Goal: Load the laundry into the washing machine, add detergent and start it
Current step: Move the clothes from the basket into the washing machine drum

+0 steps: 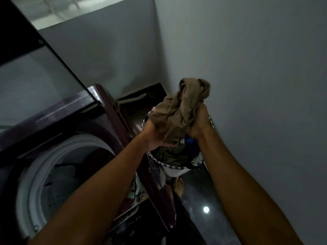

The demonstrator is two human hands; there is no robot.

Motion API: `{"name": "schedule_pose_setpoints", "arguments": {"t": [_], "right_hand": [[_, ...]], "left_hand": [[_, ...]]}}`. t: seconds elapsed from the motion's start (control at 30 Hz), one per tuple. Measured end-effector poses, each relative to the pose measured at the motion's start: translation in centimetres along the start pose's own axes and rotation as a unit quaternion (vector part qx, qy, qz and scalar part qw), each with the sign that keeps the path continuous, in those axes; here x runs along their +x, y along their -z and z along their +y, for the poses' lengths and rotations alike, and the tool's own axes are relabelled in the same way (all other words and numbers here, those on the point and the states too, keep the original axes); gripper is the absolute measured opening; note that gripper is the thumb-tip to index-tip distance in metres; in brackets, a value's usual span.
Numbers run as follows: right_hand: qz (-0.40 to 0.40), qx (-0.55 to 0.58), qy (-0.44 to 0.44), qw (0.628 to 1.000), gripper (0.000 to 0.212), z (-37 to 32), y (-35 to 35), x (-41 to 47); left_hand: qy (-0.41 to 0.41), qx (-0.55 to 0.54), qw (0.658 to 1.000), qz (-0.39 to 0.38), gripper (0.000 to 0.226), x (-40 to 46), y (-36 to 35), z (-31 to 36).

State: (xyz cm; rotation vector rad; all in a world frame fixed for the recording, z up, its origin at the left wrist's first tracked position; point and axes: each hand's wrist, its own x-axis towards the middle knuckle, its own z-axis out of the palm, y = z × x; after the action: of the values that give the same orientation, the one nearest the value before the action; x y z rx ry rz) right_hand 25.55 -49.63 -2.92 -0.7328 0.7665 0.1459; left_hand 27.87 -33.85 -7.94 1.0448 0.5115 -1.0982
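Note:
A bunched brown garment [182, 108] hangs above the laundry basket [177, 169], which is white with a dark zigzag trim and holds several dark clothes. My left hand [155, 137] grips the garment's lower left side. My right hand [199, 123] grips its right side, higher up. At the left stands the top-loading washing machine [113, 110], maroon, with its glass lid [35, 76] raised. Its white drum opening [58, 174] shows some dark cloth inside.
A grey wall [256, 85] runs close along the right, meeting another wall in the corner behind the basket. The dark glossy floor [203, 197] reflects a lamp. My bare foot [179, 187] stands just below the basket, beside the machine's front corner.

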Motion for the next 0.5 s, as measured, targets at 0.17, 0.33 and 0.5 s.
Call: {"name": "schedule_pose_setpoints", "arguments": {"t": [0.17, 0.33, 0.5], "right_hand": [[0.007, -0.179, -0.079, 0.981, 0.043, 3.5, 0.5, 1.2], [0.005, -0.256, -0.084, 0.963, 0.047, 4.4, 2.0, 2.5], [-0.069, -0.151, -0.133, 0.977, 0.038, 4.4, 1.9, 1.2]], "left_hand": [[-0.083, -0.051, 0.995, -0.018, 0.044, -0.4, -1.0, 0.4], [-0.185, 0.123, 0.97, 0.094, 0.039, -0.8, -0.8, -0.5], [-0.251, 0.141, 0.955, 0.076, 0.026, -3.6, -1.3, 0.0]]}}
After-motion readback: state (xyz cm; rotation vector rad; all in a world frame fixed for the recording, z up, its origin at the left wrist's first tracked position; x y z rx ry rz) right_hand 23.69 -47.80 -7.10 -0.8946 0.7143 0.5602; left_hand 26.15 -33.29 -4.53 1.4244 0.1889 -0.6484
